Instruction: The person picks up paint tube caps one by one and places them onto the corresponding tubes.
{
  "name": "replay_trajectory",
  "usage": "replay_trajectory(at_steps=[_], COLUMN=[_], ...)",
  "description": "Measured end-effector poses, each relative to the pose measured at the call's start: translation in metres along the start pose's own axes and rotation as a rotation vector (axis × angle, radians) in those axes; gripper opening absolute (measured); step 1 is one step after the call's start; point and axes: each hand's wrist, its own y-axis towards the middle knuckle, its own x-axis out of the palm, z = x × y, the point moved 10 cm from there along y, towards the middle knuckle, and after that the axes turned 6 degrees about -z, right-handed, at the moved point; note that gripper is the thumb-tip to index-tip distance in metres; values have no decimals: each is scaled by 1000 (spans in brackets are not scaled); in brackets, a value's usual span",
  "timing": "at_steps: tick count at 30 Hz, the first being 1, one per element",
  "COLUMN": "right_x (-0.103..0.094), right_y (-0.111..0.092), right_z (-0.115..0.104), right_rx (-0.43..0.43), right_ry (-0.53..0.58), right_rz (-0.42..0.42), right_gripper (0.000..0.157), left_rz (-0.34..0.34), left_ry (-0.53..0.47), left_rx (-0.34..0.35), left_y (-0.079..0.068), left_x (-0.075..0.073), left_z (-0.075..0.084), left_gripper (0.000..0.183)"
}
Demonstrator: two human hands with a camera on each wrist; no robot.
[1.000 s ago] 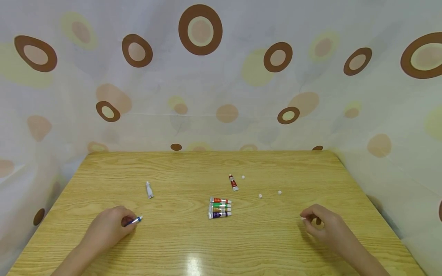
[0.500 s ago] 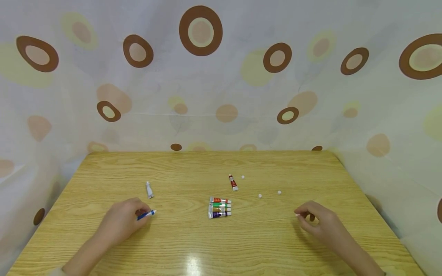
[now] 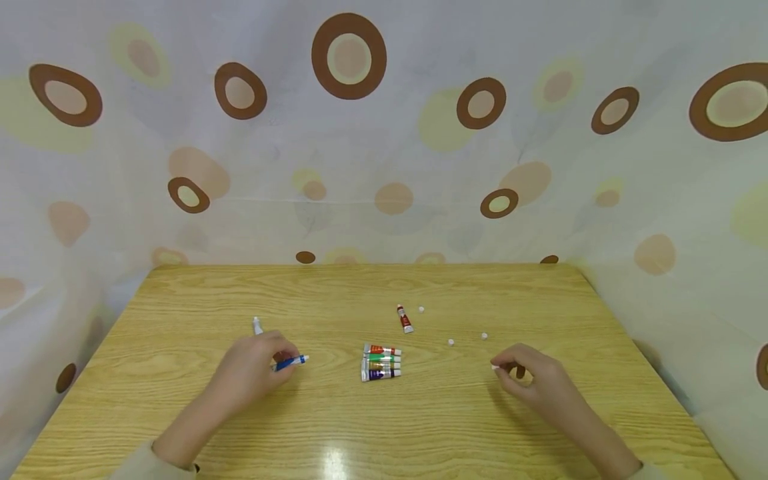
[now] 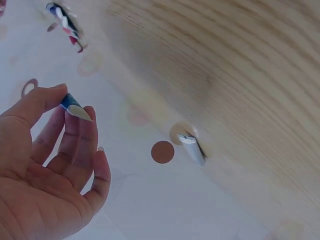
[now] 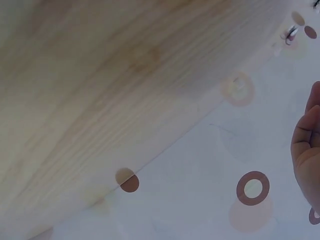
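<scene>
My left hand (image 3: 255,365), left of the table's middle, pinches a blue paint tube (image 3: 291,363) between thumb and fingers. Its light nozzle end points right; in the left wrist view the flattened silvery end of the blue tube (image 4: 79,112) faces the camera. On the right, my right hand (image 3: 539,377) holds a small white cap (image 3: 495,367) at its fingertips. Only part of the right hand (image 5: 309,145) shows at the edge of the right wrist view, its fingertips cut off. Behind my left hand lies a whitish paint tube (image 3: 257,324), partly hidden by it.
Several paint tubes (image 3: 381,363), orange-red, green, ochre and purple, lie in a row mid-table. Beyond them is a dark red tube (image 3: 405,319). Three loose white caps, the nearest cap (image 3: 451,342) among them, are scattered right of it. A patterned curtain (image 3: 384,147) surrounds the wooden table.
My left hand has moved right and slightly away from me with the blue paint tube, now covering part of the whitish tube. The right hand has come left with the white cap.
</scene>
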Motion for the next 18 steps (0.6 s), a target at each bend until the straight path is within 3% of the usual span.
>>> replay_trajectory(at_steps=[13,18], right_x=[20,29], right_y=[23,29], right_z=[-22,-29], right_rx=[-5,6], right_ry=[87,116], right_rz=[-30,-44], right_gripper=[30,29], left_rz=[81,69], left_ry=[-15,-10], left_rx=[190,231], left_y=[15,18], left_x=[1,4], left_z=[54,71], left_gripper=[10,10])
